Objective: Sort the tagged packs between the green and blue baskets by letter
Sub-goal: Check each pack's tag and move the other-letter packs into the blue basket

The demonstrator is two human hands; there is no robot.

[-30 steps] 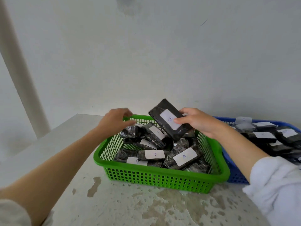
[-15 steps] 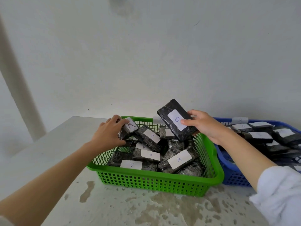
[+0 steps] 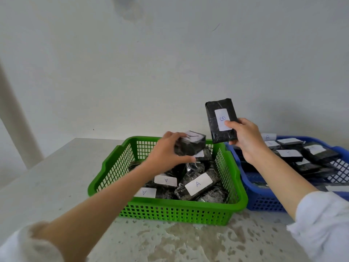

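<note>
My right hand (image 3: 245, 140) holds a black pack tagged B (image 3: 221, 120) upright in the air, above the gap between the two baskets. My left hand (image 3: 166, 154) grips another black pack with a white tag (image 3: 190, 144), lifted over the far part of the green basket (image 3: 170, 210); its letter is blurred. Several black packs tagged A (image 3: 198, 184) lie inside the green basket. The blue basket (image 3: 264, 201) to the right holds several black packs with white tags (image 3: 289, 154), some of them marked B.
Both baskets stand side by side on a worn, stained white table (image 3: 56, 178) that meets a plain white wall (image 3: 170, 63). A pale post (image 3: 17, 118) leans at the far left.
My right hand has raised the B pack and carried it right, toward the blue basket. My left hand has taken hold of a pack in the green basket and lifted it.
</note>
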